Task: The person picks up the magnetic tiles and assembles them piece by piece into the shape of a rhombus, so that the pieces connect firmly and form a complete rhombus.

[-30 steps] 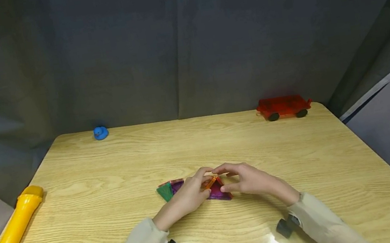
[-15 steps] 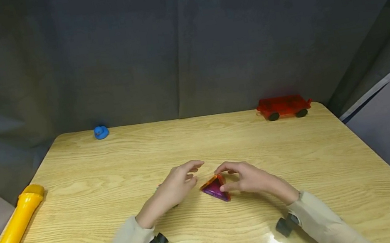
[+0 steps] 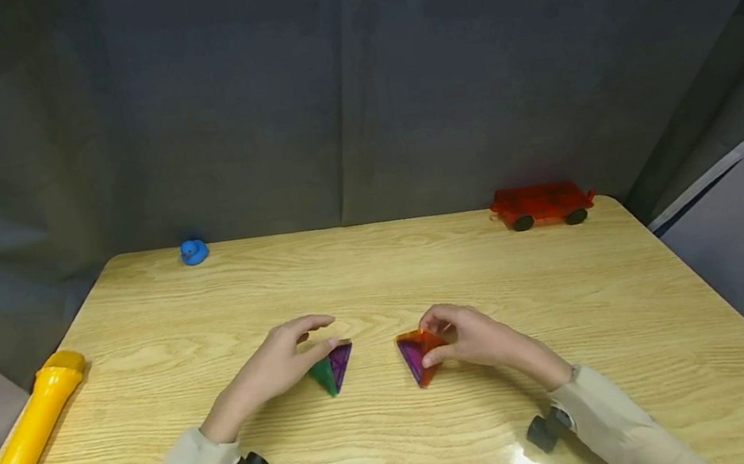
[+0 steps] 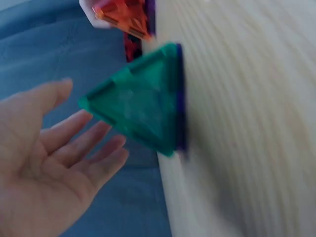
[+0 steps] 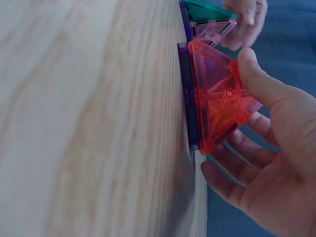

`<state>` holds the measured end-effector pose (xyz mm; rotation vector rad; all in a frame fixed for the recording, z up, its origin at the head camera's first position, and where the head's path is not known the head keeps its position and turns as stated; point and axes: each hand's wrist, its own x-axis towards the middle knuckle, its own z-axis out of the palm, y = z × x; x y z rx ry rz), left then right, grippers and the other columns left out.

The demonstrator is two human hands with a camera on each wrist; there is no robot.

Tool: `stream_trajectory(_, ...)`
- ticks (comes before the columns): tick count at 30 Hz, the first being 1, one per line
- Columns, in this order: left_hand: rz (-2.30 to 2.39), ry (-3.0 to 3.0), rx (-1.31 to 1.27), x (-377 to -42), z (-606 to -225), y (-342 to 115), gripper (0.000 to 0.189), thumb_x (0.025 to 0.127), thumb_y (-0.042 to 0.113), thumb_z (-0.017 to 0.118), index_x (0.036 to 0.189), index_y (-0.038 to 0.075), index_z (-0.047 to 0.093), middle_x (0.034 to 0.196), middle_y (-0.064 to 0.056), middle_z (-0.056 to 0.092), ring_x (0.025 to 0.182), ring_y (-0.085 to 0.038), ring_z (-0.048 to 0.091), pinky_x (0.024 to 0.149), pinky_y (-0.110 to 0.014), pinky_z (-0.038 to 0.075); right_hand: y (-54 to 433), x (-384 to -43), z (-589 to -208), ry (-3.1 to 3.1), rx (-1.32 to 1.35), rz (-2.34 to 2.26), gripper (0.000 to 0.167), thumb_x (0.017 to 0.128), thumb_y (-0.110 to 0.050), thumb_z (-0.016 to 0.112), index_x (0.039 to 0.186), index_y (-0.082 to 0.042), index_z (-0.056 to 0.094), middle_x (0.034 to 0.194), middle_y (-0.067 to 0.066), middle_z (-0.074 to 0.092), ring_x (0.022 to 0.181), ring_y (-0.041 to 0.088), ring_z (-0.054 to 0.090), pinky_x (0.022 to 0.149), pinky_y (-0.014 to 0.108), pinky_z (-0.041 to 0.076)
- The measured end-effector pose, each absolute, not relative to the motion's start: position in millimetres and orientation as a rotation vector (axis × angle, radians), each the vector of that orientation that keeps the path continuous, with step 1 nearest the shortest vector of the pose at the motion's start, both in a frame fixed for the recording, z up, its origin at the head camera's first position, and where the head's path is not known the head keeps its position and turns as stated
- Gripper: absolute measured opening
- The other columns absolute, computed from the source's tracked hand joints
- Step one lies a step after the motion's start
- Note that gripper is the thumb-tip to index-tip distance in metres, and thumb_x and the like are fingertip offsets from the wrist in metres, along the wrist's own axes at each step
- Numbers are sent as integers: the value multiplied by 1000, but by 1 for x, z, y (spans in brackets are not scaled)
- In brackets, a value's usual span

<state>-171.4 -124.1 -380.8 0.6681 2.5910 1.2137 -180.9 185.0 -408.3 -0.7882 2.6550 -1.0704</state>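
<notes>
A small pyramid of see-through magnetic tiles (image 3: pixel 411 351), red, orange and purple, stands on the table. My right hand (image 3: pixel 470 337) pinches it, thumb on the near side and fingers on the far side; the right wrist view shows the thumb at its red tile (image 5: pixel 217 94). To the left stands another tile pyramid (image 3: pixel 324 378) with green and purple faces. Around it my left hand (image 3: pixel 276 365) is spread, fingers beyond and thumb above. In the left wrist view its green tile (image 4: pixel 136 103) is apart from the fingers. A pink tile (image 5: pixel 210 32) also belongs to this pyramid.
A blue toy duck (image 3: pixel 193 251) sits at the table's far left edge. At the far right stands a red wheeled toy car base (image 3: pixel 541 204). A long yellow tube (image 3: pixel 22 452) lies along the left edge. Dark cloth (image 3: pixel 337 93) hangs behind the table.
My left hand has left the red, orange and purple pyramid and moved left to the green one. The right hand has stayed in place while its pyramid has turned.
</notes>
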Motion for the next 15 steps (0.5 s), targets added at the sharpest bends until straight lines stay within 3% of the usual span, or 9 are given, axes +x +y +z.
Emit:
stream_trajectory(6, 1152, 2496, 647, -170, -390, -136, 59, 91, 31, 64, 139, 2, 46, 138, -17, 50, 130, -35, 44, 105, -49, 38, 186, -180, -408, 2659, -776, -1051, 47, 76, -31, 79, 111, -5, 61, 99, 3, 62, 92, 17, 57, 83, 36, 52)
stream_trajectory(10, 1120, 2497, 680, -171, -392, -135, 56, 90, 22, 66, 138, 1, 47, 136, -19, 51, 126, -35, 47, 102, -49, 41, 186, -180, -407, 2649, -774, -1020, 56, 75, -32, 79, 120, -4, 60, 113, 8, 63, 103, 24, 59, 89, 39, 51)
stream_trajectory(15, 1103, 2514, 732, -173, -393, -130, 51, 90, 18, 65, 136, 1, 50, 134, -18, 54, 123, -34, 51, 101, -49, 42, 185, -180, -408, 2626, -768, -1014, 55, 77, -30, 78, 121, -2, 60, 114, 11, 64, 104, 26, 60, 90, 41, 51)
